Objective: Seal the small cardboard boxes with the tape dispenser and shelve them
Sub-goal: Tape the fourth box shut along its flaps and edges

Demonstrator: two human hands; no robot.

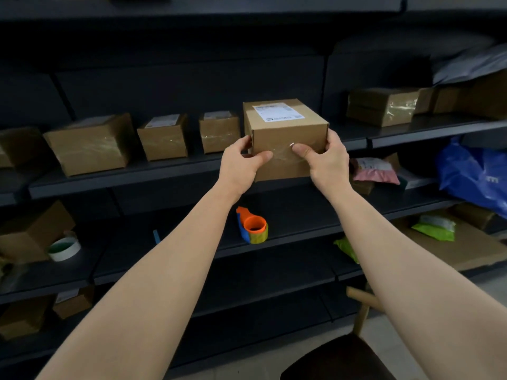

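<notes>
Head view: both hands, left hand (241, 163) and right hand (322, 157), grip the taped box (285, 127) by its sides, thumbs in front, steadying it at the shelf (123, 176) edge (likely sliding into the row).

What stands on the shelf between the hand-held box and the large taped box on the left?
Two small taped boxes stand there, seen in the head view.

Matt brown cardboard box (285, 133) with glossy clear tape (282, 156), on matt dark shelf (123, 176)
</notes>
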